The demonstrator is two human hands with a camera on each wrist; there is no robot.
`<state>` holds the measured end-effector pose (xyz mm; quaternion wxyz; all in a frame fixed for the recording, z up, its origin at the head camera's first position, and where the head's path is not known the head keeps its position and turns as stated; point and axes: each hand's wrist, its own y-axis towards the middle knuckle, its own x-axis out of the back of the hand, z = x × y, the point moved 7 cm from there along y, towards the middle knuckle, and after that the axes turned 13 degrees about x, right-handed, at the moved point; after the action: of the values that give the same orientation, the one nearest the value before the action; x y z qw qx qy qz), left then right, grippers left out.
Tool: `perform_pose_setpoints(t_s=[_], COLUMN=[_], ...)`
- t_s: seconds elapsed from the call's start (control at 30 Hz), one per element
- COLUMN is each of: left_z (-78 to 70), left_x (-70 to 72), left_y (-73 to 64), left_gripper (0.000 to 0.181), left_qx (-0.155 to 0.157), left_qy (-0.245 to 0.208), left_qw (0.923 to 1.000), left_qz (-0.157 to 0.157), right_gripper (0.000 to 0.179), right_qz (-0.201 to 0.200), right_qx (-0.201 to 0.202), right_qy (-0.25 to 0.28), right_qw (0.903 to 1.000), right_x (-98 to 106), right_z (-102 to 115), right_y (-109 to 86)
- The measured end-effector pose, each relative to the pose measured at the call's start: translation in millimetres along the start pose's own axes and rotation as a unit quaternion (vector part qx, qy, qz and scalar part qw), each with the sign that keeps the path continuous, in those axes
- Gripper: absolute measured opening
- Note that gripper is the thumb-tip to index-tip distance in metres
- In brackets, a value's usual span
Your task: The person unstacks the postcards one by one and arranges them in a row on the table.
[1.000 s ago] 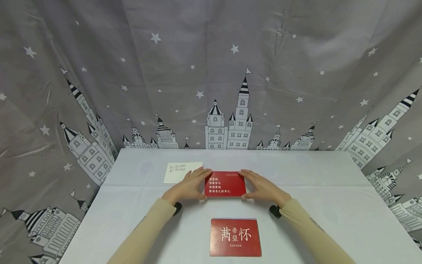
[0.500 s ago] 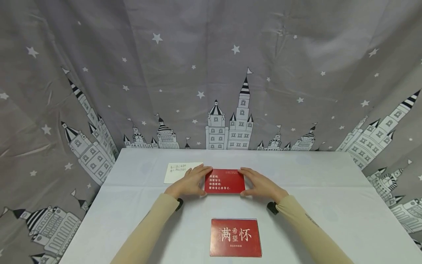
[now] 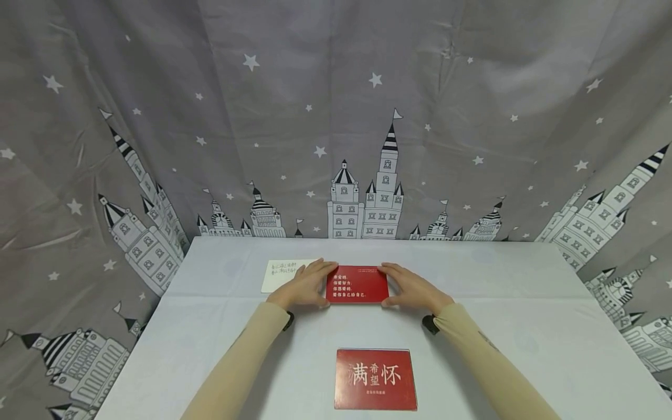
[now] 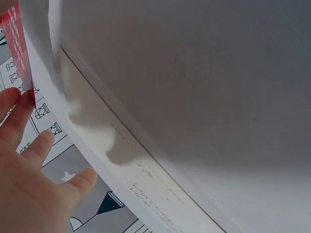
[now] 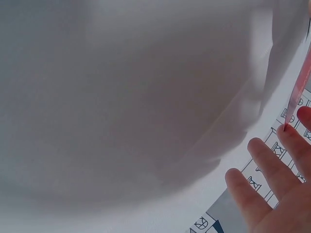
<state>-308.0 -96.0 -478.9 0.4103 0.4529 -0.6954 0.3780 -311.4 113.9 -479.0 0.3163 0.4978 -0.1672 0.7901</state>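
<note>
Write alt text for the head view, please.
A person's left hand and right hand hold a red card between them at a white table. A handwritten card lies partly behind the left hand, another red card in the foreground.

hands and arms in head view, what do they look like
The left hand and right hand wear no gloves. The left sleeve and right sleeve are beige and reach the wrists; the right one carries a dark marking. A black object shows at the left wrist, another black object at the right.
</note>
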Motion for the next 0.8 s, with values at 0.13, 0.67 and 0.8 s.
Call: perform_pose_setpoints(t_s=[0.13, 0.67, 0.8], left_z=[2.5, 7.1, 8.5], left_x=[-0.4, 0.8, 1.8], left_y=[4.2, 15.6, 16.8], left_gripper=[0.093, 0.093, 0.092], left_qx=[0.003, 0.03, 0.035], left_qy=[0.002, 0.0, -0.005], left_qw=[1.0, 0.9995, 0.9994], left_qz=[-0.003, 0.004, 0.004], right_gripper=[0.082, 0.084, 0.084], right_qz=[0.003, 0.013, 0.018], right_qx=[0.002, -0.008, -0.012], right_qy=[-0.005, -0.012, -0.015], right_qw=[1.0, 0.9998, 0.9997], right_x=[0, 0, 0], right_z=[-1, -10, -10], right_y=[2.5, 14.7, 17.6])
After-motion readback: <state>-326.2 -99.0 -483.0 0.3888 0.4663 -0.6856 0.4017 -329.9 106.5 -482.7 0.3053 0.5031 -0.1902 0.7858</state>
